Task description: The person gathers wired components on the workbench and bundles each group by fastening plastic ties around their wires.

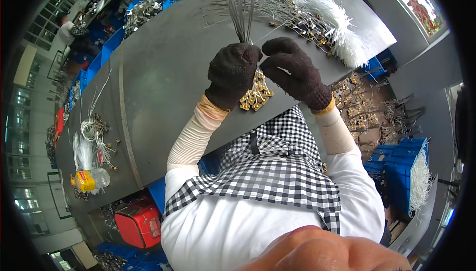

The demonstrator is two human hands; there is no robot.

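Note:
My left hand (233,72), in a dark knitted glove, is closed around a bundle of thin grey wires (241,15). The wires rise above the fist, and their brass-coloured metal ends (256,95) hang below it. My right hand (295,70), gloved alike, is at the right side of the bundle with its fingers bent and fingertips drawn together against it. What those fingertips hold is hidden. A thin pale strand (270,33) slants up and right from the top of the bundle.
On the grey metal table (168,87) lie more wires with brass ends (312,28) and white ties (342,33) at the far right. A plastic bottle (91,179) and cable bundles (94,134) lie left. Blue crates (401,172) and a red box (139,223) flank me. People work far left.

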